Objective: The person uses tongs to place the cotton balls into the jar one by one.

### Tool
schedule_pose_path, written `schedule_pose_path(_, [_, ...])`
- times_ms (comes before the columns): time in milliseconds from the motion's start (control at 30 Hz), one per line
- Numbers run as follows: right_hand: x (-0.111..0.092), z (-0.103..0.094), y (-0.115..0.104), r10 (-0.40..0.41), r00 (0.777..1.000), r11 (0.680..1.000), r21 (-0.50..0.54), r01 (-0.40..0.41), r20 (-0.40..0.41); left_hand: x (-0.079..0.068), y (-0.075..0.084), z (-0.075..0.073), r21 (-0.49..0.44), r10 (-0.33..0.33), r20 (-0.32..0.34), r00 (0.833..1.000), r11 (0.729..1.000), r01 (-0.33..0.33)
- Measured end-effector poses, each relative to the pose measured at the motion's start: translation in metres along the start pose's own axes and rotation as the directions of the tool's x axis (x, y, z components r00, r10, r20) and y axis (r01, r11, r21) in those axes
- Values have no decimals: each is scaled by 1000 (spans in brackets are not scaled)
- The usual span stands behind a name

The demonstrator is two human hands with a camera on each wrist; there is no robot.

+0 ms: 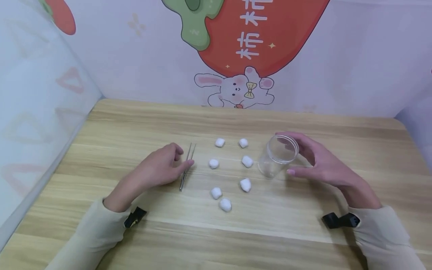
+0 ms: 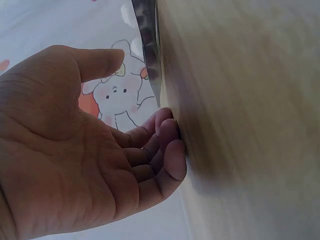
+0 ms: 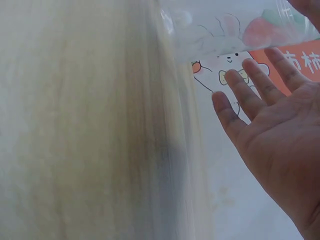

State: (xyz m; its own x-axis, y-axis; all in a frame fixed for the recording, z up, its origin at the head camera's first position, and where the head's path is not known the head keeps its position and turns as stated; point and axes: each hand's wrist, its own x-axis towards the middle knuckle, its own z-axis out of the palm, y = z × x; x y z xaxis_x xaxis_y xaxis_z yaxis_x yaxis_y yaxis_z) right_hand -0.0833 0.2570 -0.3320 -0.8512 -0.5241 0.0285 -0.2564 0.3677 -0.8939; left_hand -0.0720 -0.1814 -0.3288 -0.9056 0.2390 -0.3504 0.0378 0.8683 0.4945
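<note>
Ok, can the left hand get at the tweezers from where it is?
Probably yes: the left hand overlaps the tweezers in the head view, and nothing seems in its way; the nearest white ball lies apart.

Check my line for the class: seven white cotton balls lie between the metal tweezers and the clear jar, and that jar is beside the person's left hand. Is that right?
Not quite: the clear jar is beside the right hand, as the head view shows. The rest stands: seven white cotton balls lie between the metal tweezers and the jar.
</note>
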Motion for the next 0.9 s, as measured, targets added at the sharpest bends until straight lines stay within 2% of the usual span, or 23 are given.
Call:
schedule_pose_path(167, [5, 9, 1, -39, 999, 999, 31, 40, -37, -5, 5, 8, 30, -1, -18, 1000, 1000, 2])
schedule_pose_path(300, [2, 12, 1, -64, 997, 995, 78, 67, -37, -3, 12, 15, 58, 15, -52, 999, 998, -12])
schedule_pose_path(367, [3, 15, 2, -73, 997, 991, 114, 75, -28, -5, 12, 16, 64, 0, -67, 998, 998, 4])
schedule_pose_path(533, [7, 23, 2, -50, 998, 987, 151, 55, -36, -7, 12, 12, 52, -31, -100, 995, 998, 36])
schedule_pose_path(667, [8, 27, 2, -25, 997, 990, 139, 35, -69, -5, 13, 11, 54, -14, -120, 993, 998, 20])
schedule_pose_path(900, [10, 31, -1, 0, 995, 991, 135, 14, -103, -2, 14, 12, 69, -21, -124, 992, 997, 29])
